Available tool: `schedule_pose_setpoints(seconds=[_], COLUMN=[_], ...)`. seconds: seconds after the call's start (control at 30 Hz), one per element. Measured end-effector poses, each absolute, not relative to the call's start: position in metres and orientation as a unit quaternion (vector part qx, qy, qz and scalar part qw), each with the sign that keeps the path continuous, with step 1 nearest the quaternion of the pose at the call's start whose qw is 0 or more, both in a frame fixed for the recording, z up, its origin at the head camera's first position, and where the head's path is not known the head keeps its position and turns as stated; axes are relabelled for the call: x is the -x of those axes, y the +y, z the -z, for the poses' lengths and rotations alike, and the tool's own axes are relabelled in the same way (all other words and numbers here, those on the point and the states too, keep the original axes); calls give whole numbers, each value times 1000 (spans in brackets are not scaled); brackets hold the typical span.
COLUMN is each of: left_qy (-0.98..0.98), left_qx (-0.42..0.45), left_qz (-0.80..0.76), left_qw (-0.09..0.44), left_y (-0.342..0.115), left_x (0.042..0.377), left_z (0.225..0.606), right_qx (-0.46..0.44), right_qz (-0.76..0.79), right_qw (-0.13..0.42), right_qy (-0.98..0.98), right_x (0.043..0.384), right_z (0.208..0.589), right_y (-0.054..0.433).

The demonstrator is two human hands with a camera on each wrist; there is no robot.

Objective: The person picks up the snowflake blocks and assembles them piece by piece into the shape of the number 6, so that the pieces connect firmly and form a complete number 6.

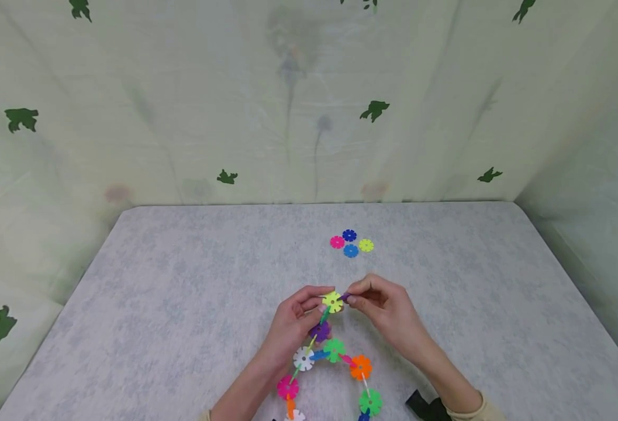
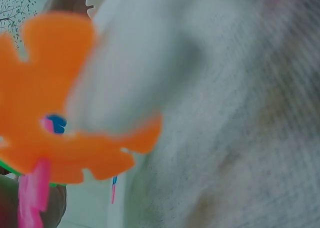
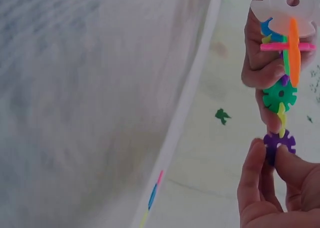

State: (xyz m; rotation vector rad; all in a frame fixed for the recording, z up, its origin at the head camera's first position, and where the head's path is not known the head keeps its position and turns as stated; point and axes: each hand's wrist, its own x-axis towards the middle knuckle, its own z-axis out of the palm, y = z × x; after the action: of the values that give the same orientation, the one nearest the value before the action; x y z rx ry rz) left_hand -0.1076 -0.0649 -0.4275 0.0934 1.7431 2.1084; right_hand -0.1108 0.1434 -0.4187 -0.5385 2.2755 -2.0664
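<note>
A chain of notched plastic flower discs hangs from my left hand (image 1: 294, 321), which grips it near its top end by the yellow disc (image 1: 332, 302) and the green disc (image 3: 280, 94). My right hand (image 1: 393, 310) pinches a purple disc (image 3: 271, 149) between thumb and fingers, its rim meeting the yellow disc's edge. Lower in the chain, a second purple disc (image 1: 319, 332) leads to a white disc (image 1: 303, 358), where it branches to a light green disc (image 1: 334, 350) and a pink disc (image 1: 287, 387). An orange disc (image 2: 55, 87) looms large in the left wrist view.
Beyond the hands lie loose discs on the grey table (image 1: 182, 280): pink (image 1: 337, 242), dark blue (image 1: 349, 235), light blue (image 1: 351, 251) and yellow (image 1: 366, 245). A black object (image 1: 427, 406) shows by my right forearm. A pale curtain (image 1: 182, 117) rises behind the table.
</note>
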Motion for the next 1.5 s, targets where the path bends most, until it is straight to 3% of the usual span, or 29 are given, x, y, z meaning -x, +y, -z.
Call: schedule_pose_setpoints(seconds=[0.77,1.1,1.27,1.5], left_qy=[650,642,650,646], left_qx=[-43,-36,-41,-55], left_qz=[-739,-738,-728,-731], left_qw=[174,203,213,212], left_y=[-65,-60,-59,-63], left_x=[103,103,103,105], left_z=[428,427,426,426], right_qx=[162,154,150,177], right_qz=[645,631,559,433], right_qw=[33,124,124,96], right_qy=[746,751,806,879], right_x=[111,121,142,199], right_z=[421,422,422,418], right_y=[141,168,186,202])
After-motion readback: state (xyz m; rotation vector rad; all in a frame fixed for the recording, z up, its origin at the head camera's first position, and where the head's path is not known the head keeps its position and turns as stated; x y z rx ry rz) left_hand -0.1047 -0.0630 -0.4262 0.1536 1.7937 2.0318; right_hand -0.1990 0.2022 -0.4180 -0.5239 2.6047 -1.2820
